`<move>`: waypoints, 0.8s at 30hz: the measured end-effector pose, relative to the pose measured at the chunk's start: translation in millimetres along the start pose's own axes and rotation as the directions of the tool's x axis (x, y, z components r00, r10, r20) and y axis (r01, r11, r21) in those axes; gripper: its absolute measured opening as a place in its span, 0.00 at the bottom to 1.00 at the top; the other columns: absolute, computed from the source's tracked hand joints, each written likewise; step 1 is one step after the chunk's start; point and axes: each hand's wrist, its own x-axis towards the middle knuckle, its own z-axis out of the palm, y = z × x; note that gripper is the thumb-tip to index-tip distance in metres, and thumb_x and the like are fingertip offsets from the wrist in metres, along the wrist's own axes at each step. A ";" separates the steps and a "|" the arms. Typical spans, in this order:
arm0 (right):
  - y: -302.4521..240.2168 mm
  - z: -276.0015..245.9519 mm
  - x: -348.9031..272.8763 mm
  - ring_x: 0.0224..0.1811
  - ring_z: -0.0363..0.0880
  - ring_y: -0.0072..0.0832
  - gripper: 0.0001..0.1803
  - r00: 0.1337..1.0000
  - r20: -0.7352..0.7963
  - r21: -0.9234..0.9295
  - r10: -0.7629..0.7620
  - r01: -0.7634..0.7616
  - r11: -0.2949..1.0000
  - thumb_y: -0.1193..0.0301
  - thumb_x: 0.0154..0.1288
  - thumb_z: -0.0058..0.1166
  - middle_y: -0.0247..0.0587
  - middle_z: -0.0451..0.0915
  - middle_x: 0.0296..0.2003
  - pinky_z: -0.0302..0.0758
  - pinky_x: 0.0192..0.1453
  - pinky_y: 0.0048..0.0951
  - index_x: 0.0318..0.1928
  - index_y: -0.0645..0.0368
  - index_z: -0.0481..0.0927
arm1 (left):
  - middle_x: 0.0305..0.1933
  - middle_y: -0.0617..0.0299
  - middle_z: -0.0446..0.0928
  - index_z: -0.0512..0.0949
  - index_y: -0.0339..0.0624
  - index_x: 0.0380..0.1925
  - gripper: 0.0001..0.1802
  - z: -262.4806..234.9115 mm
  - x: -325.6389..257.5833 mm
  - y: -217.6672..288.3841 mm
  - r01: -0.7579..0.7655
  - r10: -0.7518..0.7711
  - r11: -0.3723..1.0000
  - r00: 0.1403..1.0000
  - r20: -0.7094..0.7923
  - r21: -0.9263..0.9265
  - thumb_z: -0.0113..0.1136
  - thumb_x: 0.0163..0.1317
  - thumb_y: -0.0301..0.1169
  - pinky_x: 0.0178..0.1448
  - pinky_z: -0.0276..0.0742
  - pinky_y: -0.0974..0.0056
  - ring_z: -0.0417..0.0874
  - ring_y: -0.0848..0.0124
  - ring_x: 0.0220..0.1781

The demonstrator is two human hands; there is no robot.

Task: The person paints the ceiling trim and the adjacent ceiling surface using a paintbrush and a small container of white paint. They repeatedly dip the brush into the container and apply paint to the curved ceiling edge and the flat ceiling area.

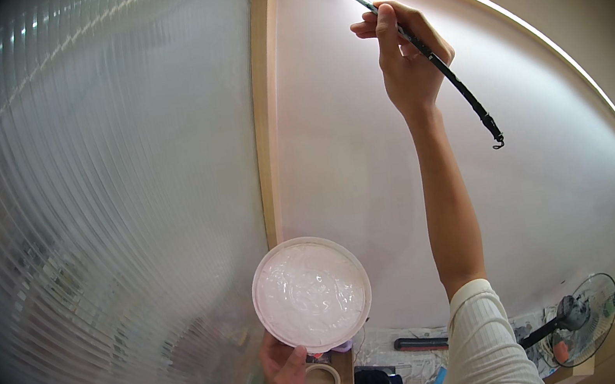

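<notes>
Up high, my right hand (416, 67) is closed in a pinch around a long, thin paintbrush (457, 82) with a dark handle. Whitish smears cover the brush's front end, which points up and left at the top of the pale wall (346, 131), close to the corner by the wooden frame. Its tip is blurred, so firm contact with the wall cannot be made out. Lower down, my left hand (285, 369) grips a round white tub (256, 289) from below at its near edge. Glossy, thick white paint (311, 292) fills the tub, facing up.
Ribbed translucent glass (125, 178) in a wooden frame (266, 119) stands at left. A bright light strip (537, 38) curves along the wall's upper edge. Below are a fan (576, 315), a box (339, 360) with a ring-shaped roll (336, 380), and splotched sheeting (419, 369).
</notes>
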 end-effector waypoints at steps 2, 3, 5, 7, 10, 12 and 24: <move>-0.1 2.7 0.6 0.30 0.90 0.29 0.06 1.000 0.013 0.011 -0.021 0.021 1.000 0.76 0.71 0.58 0.40 0.85 0.27 0.87 0.36 0.24 0.36 0.66 0.83 | 0.67 0.46 0.70 0.60 0.30 0.69 0.36 0.4 0.3 0.8 0.007 -0.007 1.000 1.000 0.001 0.002 0.61 0.61 0.20 0.70 0.73 0.52 0.74 0.57 0.68; -0.8 5.7 3.2 0.30 0.90 0.29 0.06 0.999 0.024 0.005 -0.032 0.032 0.999 0.76 0.71 0.58 0.41 0.85 0.26 0.87 0.36 0.24 0.36 0.66 0.83 | 0.67 0.46 0.70 0.60 0.30 0.69 0.36 0.7 0.4 1.3 0.011 -0.011 1.000 1.000 0.001 0.004 0.61 0.61 0.20 0.70 0.73 0.51 0.74 0.57 0.68; 1.3 9.7 5.1 0.30 0.90 0.29 0.06 0.998 0.043 -0.001 -0.041 0.041 0.999 0.76 0.71 0.58 0.40 0.85 0.26 0.86 0.36 0.24 0.36 0.67 0.83 | 0.67 0.46 0.70 0.60 0.30 0.69 0.36 3.0 0.0 1.8 0.018 -0.019 1.000 1.000 -0.006 -0.004 0.61 0.61 0.20 0.70 0.73 0.51 0.74 0.57 0.68; 5.0 12.8 4.7 0.31 0.90 0.29 0.06 0.998 0.055 0.002 -0.037 0.037 0.999 0.76 0.70 0.58 0.40 0.85 0.26 0.86 0.36 0.24 0.36 0.67 0.83 | 0.67 0.46 0.70 0.60 0.31 0.69 0.36 2.9 -0.4 1.5 0.022 -0.022 1.000 1.000 -0.015 -0.002 0.61 0.61 0.20 0.70 0.73 0.51 0.74 0.57 0.68; 5.9 10.7 3.6 0.31 0.90 0.29 0.06 0.999 0.033 -0.014 -0.016 0.017 1.000 0.76 0.71 0.58 0.40 0.85 0.26 0.86 0.37 0.24 0.37 0.67 0.83 | 0.67 0.46 0.70 0.60 0.31 0.69 0.36 -2.0 -1.1 -1.9 0.010 -0.010 1.000 1.000 -0.026 0.015 0.61 0.61 0.20 0.70 0.73 0.51 0.74 0.57 0.68; 3.1 5.0 2.2 0.31 0.90 0.29 0.06 1.000 0.010 -0.048 0.016 -0.015 0.999 0.76 0.71 0.58 0.40 0.85 0.27 0.86 0.37 0.24 0.37 0.67 0.83 | 0.67 0.46 0.70 0.60 0.30 0.69 0.36 -6.0 -0.7 -6.5 -0.015 0.016 1.000 0.999 -0.029 0.024 0.61 0.61 0.21 0.70 0.73 0.51 0.74 0.56 0.68; 9.0 10.4 3.2 0.31 0.89 0.28 0.04 0.995 0.075 -0.040 -0.068 0.072 0.997 0.77 0.70 0.59 0.39 0.84 0.27 0.85 0.35 0.22 0.37 0.65 0.83 | 0.67 0.46 0.70 0.61 0.30 0.68 0.35 5.7 2.0 3.0 0.019 -0.019 1.000 1.000 0.013 -0.010 0.62 0.61 0.21 0.71 0.71 0.51 0.74 0.56 0.68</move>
